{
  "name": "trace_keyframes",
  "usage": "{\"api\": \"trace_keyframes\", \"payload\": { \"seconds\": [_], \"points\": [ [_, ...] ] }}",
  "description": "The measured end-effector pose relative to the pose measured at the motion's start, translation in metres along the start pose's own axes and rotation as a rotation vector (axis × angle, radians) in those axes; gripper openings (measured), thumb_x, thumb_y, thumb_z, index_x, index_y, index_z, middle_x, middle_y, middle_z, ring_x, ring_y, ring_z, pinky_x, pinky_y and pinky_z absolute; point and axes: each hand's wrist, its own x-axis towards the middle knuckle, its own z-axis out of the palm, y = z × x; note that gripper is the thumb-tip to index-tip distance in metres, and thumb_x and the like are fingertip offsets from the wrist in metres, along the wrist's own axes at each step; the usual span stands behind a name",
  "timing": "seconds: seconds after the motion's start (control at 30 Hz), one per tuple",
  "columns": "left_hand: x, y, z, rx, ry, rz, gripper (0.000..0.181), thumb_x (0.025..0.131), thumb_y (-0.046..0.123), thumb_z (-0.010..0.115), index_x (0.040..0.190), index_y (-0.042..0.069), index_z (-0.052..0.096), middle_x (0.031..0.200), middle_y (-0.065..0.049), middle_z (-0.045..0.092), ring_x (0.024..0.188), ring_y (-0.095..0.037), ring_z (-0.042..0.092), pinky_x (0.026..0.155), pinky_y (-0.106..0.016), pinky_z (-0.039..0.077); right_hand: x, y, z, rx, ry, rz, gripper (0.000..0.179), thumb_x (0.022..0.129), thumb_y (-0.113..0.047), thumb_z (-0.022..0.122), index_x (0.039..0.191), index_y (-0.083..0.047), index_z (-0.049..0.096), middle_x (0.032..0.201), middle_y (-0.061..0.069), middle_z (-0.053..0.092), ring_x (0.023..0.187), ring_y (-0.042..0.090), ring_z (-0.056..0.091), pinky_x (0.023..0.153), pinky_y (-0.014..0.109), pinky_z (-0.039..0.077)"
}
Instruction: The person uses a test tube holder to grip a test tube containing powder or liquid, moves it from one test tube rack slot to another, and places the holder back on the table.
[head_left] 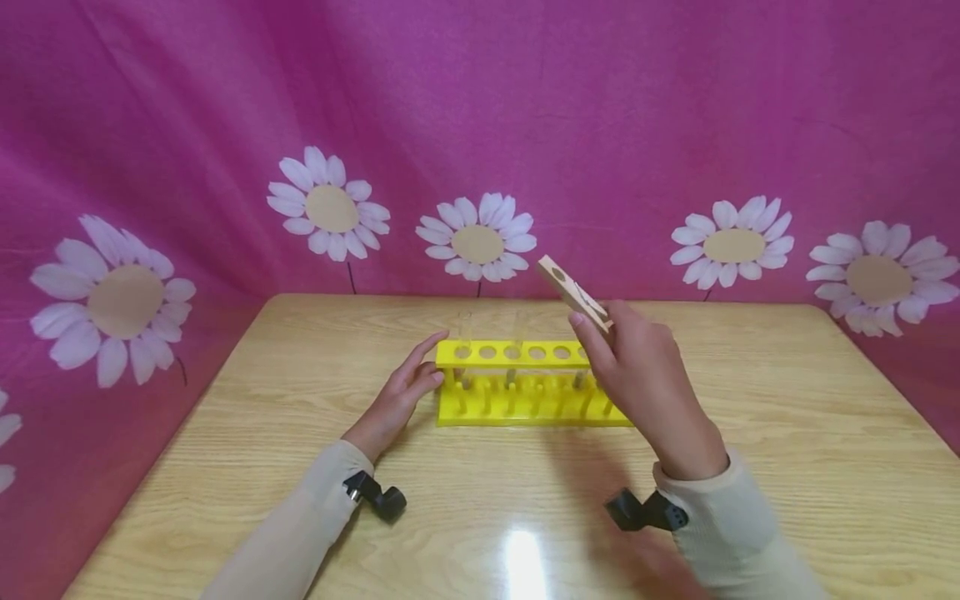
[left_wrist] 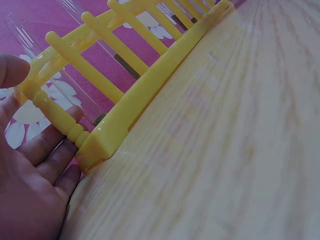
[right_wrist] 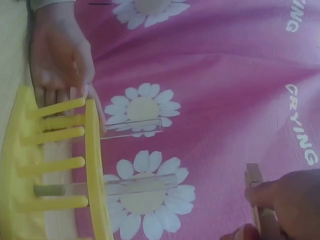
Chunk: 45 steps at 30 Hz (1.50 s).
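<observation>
A yellow test tube rack [head_left: 498, 363] stands on the table, with clear test tubes [right_wrist: 142, 185] upright in some of its holes. Dark material [left_wrist: 127, 66] shows at the tubes' bottoms in the left wrist view. My left hand [head_left: 392, 408] holds the rack's left end, thumb in front and fingers behind the end post [left_wrist: 55, 112]. Above the rack's right end, my right hand [head_left: 648, 387] grips a wooden test tube clamp [head_left: 572, 292]. The clamp's jaws point up and to the left, apart from the tubes. This hand hides the rack's right end in the head view.
The wooden table [head_left: 315, 350] carries the rack near its middle. A pink cloth with large white daisies [head_left: 330, 208] hangs behind and at the sides. Black wrist cameras [head_left: 645, 510] sit on both sleeves. Glare [head_left: 525, 562] shines on the front of the tabletop.
</observation>
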Motion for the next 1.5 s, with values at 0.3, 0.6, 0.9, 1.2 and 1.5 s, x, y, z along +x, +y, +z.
{"api": "trace_keyframes", "payload": {
  "seconds": [0.3,0.6,0.9,1.2,1.5],
  "points": [
    [0.000,-0.001,-0.001,-0.014,-0.011,0.007,0.055,0.101,0.023,0.050,0.151,0.033,0.030,0.136,-0.010,0.053,0.125,-0.025,0.048,0.113,-0.050,0.019,0.010,-0.006,0.008,0.002,-0.088,0.090,0.041,0.096,-0.040,0.057,0.079,-0.003,0.059,0.055,0.005,0.044,0.043,0.018,0.039,0.039,0.027,0.032],
    [0.001,0.000,0.000,-0.008,-0.012,-0.001,0.055,0.101,0.023,0.050,0.151,0.033,0.030,0.136,-0.012,0.053,0.125,-0.025,0.048,0.113,-0.051,0.019,0.009,-0.002,0.015,-0.089,-0.113,0.097,0.037,0.095,-0.039,0.060,0.077,-0.006,0.061,0.056,0.005,0.048,0.047,0.019,0.043,0.044,0.030,0.036],
    [0.001,0.000,-0.001,-0.002,-0.007,-0.008,0.055,0.101,0.023,0.050,0.151,0.035,0.029,0.136,-0.011,0.053,0.125,-0.024,0.048,0.113,-0.052,0.019,0.008,0.002,0.019,-0.104,-0.130,0.089,0.037,0.094,-0.038,0.061,0.071,-0.009,0.059,0.054,0.004,0.044,0.046,0.019,0.041,0.044,0.029,0.034],
    [-0.002,-0.001,0.000,-0.012,0.002,-0.021,0.054,0.101,0.021,0.049,0.148,0.040,0.032,0.138,-0.010,0.051,0.126,-0.025,0.047,0.113,-0.052,0.019,0.006,0.000,0.022,-0.106,-0.157,0.077,0.037,0.094,-0.035,0.062,0.069,-0.008,0.062,0.052,0.003,0.040,0.046,0.018,0.038,0.042,0.028,0.032],
    [-0.001,0.002,0.001,-0.014,0.002,-0.020,0.054,0.101,0.019,0.048,0.148,0.040,0.032,0.137,-0.009,0.052,0.126,-0.024,0.047,0.113,-0.052,0.018,0.006,0.002,0.024,-0.109,-0.187,0.065,0.039,0.094,-0.036,0.062,0.065,-0.009,0.061,0.051,0.001,0.039,0.046,0.016,0.038,0.043,0.028,0.031]
  ]
}}
